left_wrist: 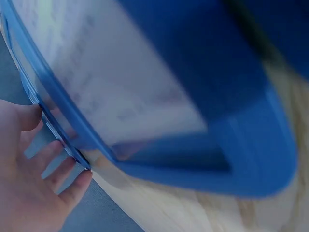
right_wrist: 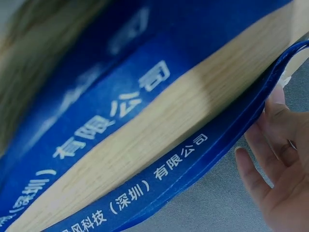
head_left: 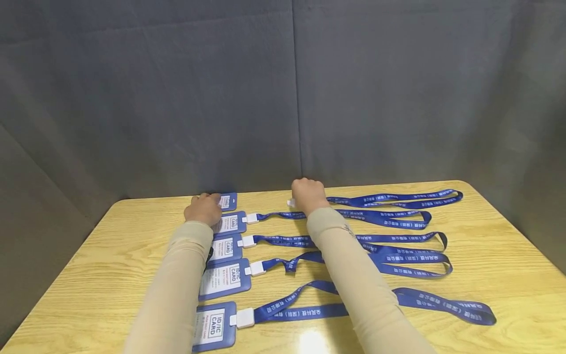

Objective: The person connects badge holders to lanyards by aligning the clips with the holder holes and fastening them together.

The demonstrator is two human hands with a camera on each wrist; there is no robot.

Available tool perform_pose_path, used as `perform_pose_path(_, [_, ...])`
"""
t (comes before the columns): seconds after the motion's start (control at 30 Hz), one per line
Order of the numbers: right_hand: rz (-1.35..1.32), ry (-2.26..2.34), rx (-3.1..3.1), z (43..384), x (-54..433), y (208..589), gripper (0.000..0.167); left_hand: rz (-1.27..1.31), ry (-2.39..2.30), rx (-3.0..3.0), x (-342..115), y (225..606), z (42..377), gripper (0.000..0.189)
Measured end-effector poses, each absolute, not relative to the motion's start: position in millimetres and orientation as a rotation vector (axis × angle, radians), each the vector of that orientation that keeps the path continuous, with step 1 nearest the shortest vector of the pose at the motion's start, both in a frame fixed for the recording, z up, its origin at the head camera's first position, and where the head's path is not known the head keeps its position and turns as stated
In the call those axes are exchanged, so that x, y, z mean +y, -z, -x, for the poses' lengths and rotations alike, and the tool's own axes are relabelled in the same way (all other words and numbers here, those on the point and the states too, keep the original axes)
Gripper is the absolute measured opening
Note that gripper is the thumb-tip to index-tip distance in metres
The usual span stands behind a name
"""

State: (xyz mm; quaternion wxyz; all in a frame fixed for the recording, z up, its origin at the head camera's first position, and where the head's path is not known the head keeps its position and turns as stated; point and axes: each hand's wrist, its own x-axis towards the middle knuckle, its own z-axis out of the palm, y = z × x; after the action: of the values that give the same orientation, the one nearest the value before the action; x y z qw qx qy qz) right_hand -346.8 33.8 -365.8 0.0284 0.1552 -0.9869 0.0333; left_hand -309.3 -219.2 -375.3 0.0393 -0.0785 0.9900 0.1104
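At the back of the table, my left hand [head_left: 203, 209] holds a blue ID card holder [head_left: 228, 201] by its left end. In the left wrist view, thumb and fingertips [left_wrist: 83, 180] meet the edge of that holder [left_wrist: 72, 152]. My right hand [head_left: 308, 194] grips the farthest blue lanyard [head_left: 398, 198] near its clip end, with a white clip [head_left: 290, 202] showing left of the fist. Bare table separates this clip from the holder. The right wrist view has the thumb and forefinger pinching the lanyard's end [right_wrist: 277, 72], its printed strap trailing away.
Nearer me lie several more holders, such as the nearest one [head_left: 215, 325], each joined by a white clip [head_left: 245, 318] to a blue lanyard [head_left: 446, 305] stretching right. My forearms pass over these rows. A grey curtain [head_left: 296, 98] stands behind the wooden table [head_left: 106, 275].
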Motion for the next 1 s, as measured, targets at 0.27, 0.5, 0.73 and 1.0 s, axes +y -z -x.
perform_pose_path(0.27, [-0.491, -0.230, -3.093, 348.2, 38.6, 370.3, 0.010, 0.255, -0.447, 3.003, -198.1, 375.6, 307.2, 0.049])
perform_pose_path(0.5, [-0.501, -0.221, -3.109, 341.3, 40.2, 371.4, 0.009, 0.236, -0.538, 3.022, -178.6, 380.8, 303.8, 0.048])
perform_pose_path(0.73, [-0.553, -0.174, -3.067, 343.5, 32.1, 368.0, 0.009, 0.193, -0.479, 3.038, -172.7, 373.6, 303.3, 0.047])
perform_pose_path(1.0, [-0.593, -0.135, -3.064, 355.8, 8.7, 366.2, 0.008, 0.210, -0.453, 3.056, -171.8, 375.9, 307.7, 0.045])
